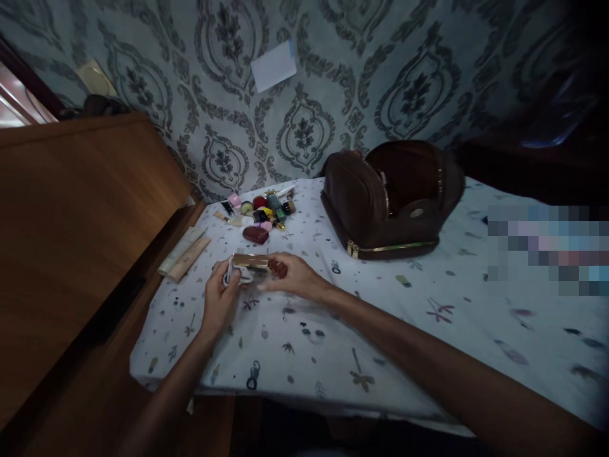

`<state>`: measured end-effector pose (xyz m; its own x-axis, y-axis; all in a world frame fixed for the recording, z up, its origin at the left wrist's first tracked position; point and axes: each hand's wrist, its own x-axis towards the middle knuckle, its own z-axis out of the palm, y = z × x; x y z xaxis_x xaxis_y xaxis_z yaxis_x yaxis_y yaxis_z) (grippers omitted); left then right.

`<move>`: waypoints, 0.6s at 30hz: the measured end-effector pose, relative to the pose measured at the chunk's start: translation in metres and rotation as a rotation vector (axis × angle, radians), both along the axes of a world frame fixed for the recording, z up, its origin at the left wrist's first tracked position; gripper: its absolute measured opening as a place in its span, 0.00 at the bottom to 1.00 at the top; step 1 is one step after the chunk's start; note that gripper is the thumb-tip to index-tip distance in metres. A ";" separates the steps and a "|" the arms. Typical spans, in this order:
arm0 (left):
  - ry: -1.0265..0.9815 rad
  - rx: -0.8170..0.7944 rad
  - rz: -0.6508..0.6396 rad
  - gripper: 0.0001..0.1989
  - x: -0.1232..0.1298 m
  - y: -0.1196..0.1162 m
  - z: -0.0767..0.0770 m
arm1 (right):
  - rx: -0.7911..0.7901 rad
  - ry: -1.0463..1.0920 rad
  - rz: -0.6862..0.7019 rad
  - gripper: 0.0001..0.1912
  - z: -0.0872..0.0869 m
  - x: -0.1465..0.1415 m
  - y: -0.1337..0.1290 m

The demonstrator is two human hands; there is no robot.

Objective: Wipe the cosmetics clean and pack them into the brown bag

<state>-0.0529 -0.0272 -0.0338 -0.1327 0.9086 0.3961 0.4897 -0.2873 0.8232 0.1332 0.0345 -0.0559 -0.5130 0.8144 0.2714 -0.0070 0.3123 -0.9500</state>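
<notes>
My left hand (222, 293) is closed around a white looped item (244, 275), perhaps a cord. Between my two hands lies a shiny gold case (251, 261), lengthwise, its left end by my left fingers. The right end of the case meets my right hand (295, 277), whose fingers are closed on it; a reddish-brown thing (278, 269) shows at that wrist or palm. Beyond my hands, a dark red pouch (255, 235) lies in front of a pile of small cosmetics (261, 211).
An open brown bag (380, 209) stands at the back right. Two beige tubes (188, 259) lie by the left edge of the patterned cloth (304, 355). A wooden panel (80, 241) rises at the left, and a papered wall (304, 127) stands behind.
</notes>
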 end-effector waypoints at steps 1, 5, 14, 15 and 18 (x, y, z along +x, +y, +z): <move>-0.012 -0.012 -0.003 0.19 -0.002 0.000 0.001 | 0.047 -0.019 -0.010 0.28 -0.001 0.000 0.000; 0.047 0.008 0.003 0.17 -0.007 -0.002 0.002 | 0.239 -0.118 -0.113 0.20 -0.003 -0.001 -0.001; 0.272 0.146 0.097 0.17 -0.016 0.000 -0.008 | 0.368 -0.267 -0.135 0.16 0.002 -0.001 -0.006; 0.323 0.171 0.097 0.17 -0.017 0.000 -0.009 | 0.380 -0.270 -0.136 0.16 0.002 0.000 -0.006; 0.458 0.239 0.098 0.17 -0.015 -0.001 -0.009 | 0.405 -0.265 -0.141 0.11 0.002 0.000 -0.009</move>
<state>-0.0677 -0.0283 -0.0429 0.0229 0.7774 0.6285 0.8182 -0.3758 0.4351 0.1327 0.0259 -0.0538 -0.4996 0.7372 0.4550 0.2869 0.6364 -0.7160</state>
